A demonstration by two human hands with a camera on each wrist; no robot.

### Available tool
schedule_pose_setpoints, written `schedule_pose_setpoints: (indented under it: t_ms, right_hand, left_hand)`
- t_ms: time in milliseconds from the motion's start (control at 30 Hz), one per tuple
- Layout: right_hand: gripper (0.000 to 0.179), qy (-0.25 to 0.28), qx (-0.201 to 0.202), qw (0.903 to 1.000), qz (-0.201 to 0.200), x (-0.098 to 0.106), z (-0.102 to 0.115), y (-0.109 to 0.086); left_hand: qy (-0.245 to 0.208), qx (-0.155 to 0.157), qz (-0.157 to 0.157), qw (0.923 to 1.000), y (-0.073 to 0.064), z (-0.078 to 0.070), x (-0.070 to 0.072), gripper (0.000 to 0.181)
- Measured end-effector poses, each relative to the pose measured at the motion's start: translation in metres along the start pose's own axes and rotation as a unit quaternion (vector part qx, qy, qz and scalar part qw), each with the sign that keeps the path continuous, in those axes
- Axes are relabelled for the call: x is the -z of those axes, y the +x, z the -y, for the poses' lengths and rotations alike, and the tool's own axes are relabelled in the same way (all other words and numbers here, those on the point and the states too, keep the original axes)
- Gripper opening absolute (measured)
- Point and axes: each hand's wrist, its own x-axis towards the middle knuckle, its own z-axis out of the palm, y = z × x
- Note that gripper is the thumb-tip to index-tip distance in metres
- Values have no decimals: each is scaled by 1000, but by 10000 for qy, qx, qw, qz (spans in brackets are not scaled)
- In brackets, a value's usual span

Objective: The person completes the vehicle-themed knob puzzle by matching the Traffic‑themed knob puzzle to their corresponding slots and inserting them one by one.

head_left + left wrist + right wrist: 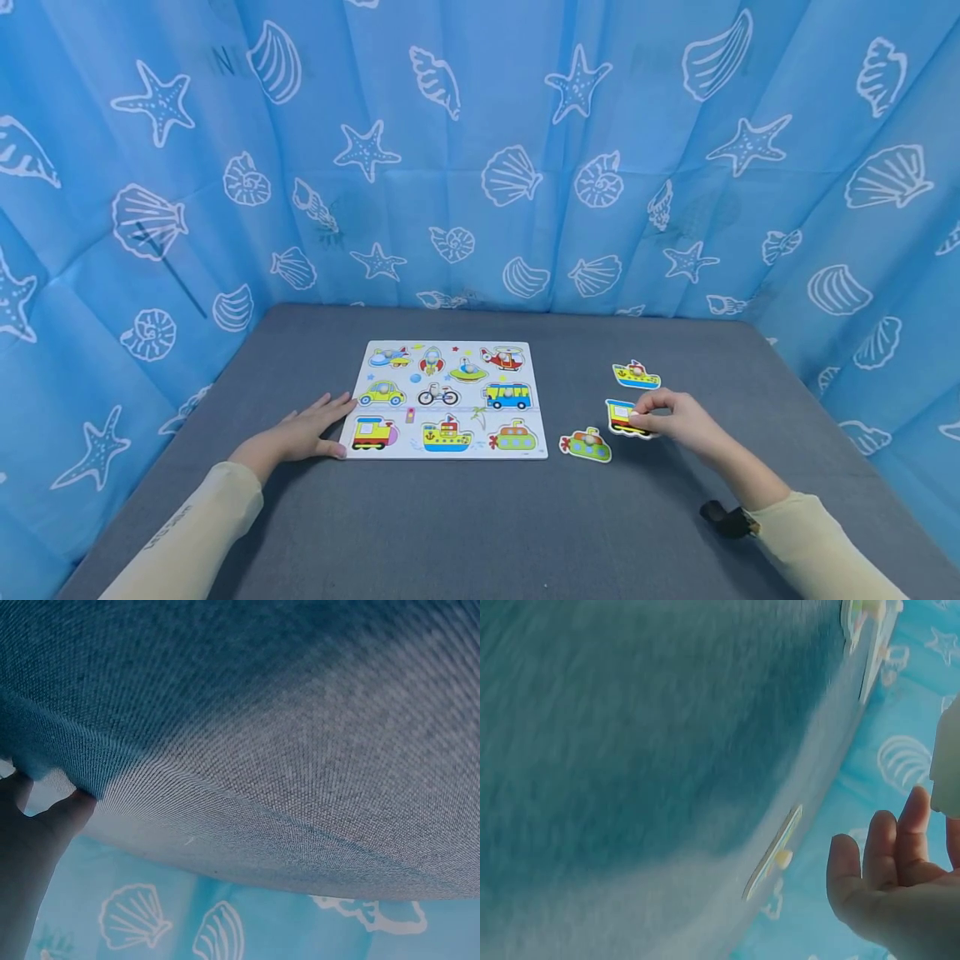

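Note:
My right hand point(675, 421) pinches a train puzzle piece point(621, 414) above the grey table, right of the board. In the right wrist view, several curled fingers point(881, 847) show beside the pale edge of the held piece point(946, 761). My left hand point(303, 429) rests with spread fingers at the left edge of the white puzzle board point(457, 410). The left wrist view shows only part of that hand point(37, 832). A green submarine piece point(587, 446) lies between the board and my right hand. Just beyond the right hand is a ship piece point(636, 376).
Knobbed vehicle pieces, such as the car point(381, 394) and bus point(508, 397), sit in the board's upper rows. Its bottom row shows train, ship and submarine pictures. A blue shell-patterned curtain point(480, 208) surrounds the table point(450, 525). A black object point(726, 521) is at the right wrist.

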Motion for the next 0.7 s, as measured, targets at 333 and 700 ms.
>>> schedule_pose_setpoints:
  t_ms: [333, 700]
  right_hand:
    - [17, 208, 586, 9979, 156, -17, 9, 4]
    - [17, 389, 618, 9970, 244, -36, 19, 9]
  left_hand:
    - [-58, 35, 8, 10000, -1, -1, 0, 99]
    - [-180, 43, 44, 9998, -1, -2, 0, 100]
